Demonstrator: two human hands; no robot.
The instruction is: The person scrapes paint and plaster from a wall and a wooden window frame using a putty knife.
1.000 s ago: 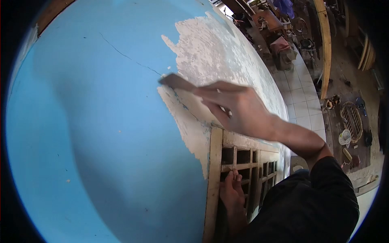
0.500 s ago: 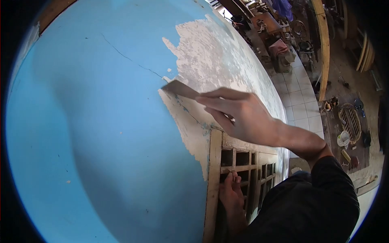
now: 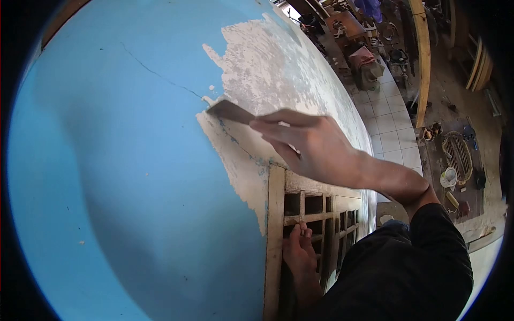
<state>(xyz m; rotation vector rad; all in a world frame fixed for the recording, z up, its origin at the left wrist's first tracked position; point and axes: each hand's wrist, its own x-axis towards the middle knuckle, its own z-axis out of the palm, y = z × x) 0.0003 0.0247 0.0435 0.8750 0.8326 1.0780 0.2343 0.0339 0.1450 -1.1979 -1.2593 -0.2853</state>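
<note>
My right hand (image 3: 326,144) is closed around a scraper (image 3: 231,111), whose flat metal blade lies against the wall. The blade's tip meets the edge between blue paint and bare whitish plaster, near the lower end of a thin crack (image 3: 160,72). The scraper's handle is hidden in my fingers. Lower down, my left hand (image 3: 301,254) grips a bar of a wooden window lattice (image 3: 308,218), its fingers hooked over the wood. The blue wall (image 3: 144,160) fills the left side, and a rough patch of exposed plaster (image 3: 262,64) spreads above my right hand.
A wooden post (image 3: 423,64) stands on the right. Pale floor tiles (image 3: 391,117) run below the wall. Clutter surrounds a brown table (image 3: 347,27) at the top. A white tub (image 3: 448,176) and an oval woven piece (image 3: 456,158) are at the lower right.
The whole view has shifted slightly, so the wall and window appear further left. The scraper's blade stays near the crack's end, and my left hand keeps its hold on the lattice.
</note>
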